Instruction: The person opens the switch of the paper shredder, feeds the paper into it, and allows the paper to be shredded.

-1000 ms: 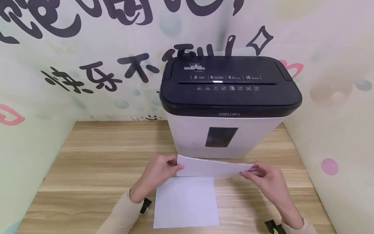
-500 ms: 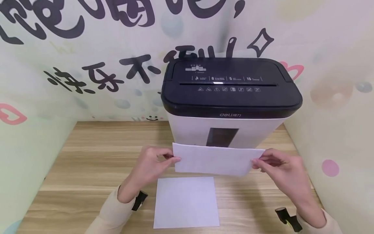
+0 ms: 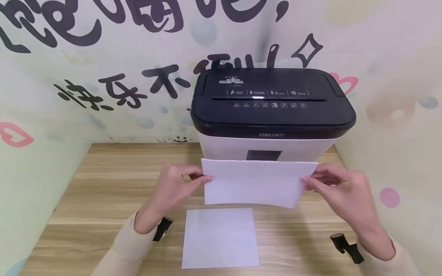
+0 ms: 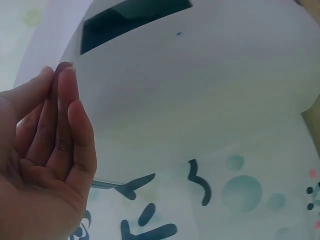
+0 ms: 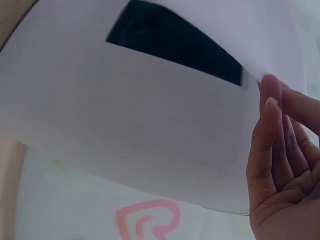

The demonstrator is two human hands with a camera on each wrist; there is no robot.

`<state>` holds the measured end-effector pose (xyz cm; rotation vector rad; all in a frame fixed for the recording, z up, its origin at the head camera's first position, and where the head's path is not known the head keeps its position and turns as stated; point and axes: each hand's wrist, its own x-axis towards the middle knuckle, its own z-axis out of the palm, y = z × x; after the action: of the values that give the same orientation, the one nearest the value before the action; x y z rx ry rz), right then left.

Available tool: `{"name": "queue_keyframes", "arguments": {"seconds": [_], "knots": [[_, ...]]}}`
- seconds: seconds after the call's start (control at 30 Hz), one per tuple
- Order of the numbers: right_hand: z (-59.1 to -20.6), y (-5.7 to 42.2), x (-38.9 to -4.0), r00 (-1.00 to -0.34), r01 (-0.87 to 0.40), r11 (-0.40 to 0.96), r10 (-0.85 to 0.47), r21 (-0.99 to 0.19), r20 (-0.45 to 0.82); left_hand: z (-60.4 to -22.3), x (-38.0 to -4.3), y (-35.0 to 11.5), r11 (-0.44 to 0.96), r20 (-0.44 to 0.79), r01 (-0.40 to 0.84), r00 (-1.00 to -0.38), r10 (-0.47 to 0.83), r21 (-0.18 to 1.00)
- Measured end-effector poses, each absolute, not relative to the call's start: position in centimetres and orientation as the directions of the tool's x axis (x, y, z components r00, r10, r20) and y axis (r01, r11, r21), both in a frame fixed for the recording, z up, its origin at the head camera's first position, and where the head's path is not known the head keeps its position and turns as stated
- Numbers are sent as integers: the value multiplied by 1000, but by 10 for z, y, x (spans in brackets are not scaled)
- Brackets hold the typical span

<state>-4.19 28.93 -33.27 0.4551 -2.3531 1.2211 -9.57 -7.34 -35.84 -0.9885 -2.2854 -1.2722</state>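
Observation:
A white sheet of paper (image 3: 255,182) is held up, spread between both hands, in front of the paper shredder (image 3: 272,113). My left hand (image 3: 179,186) pinches its left edge between thumb and fingers; my right hand (image 3: 340,191) pinches the right edge. In the left wrist view, the left hand (image 4: 50,140) has its fingertips together at the paper's edge. The right wrist view shows the right hand (image 5: 285,155) pinching the sheet's border the same way. The shredder has a dark top with a narrow feed slot (image 3: 269,99) and a white bin, whose window is partly hidden by the sheet.
A second white sheet (image 3: 220,239) lies flat on the wooden table (image 3: 114,191), nearer the front. Behind the shredder rises a wall covering (image 3: 138,42) with large dark characters. Side walls with coloured spots flank the table.
Both hands have raised the sheet off the table area, up and toward the shredder. It now stands more upright and covers part of the window. The second sheet stays put.

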Motion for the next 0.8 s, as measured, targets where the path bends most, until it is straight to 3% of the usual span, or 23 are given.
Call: {"name": "queue_keyframes", "arguments": {"seconds": [0.3, 0.6, 0.8], "knots": [[-316, 290, -51, -827, -495, 561, -71, -664, 557, -338, -102, -74, 370, 632, 739, -674, 384, 563], [-311, 290, -54, -824, -532, 451, -81, -716, 561, -332, -105, -77, 365, 668, 763, -644, 372, 533], [-298, 287, -58, -809, -545, 484, -88, -684, 582, -320, -108, -80, 354, 684, 775, -630, 368, 524]]}}
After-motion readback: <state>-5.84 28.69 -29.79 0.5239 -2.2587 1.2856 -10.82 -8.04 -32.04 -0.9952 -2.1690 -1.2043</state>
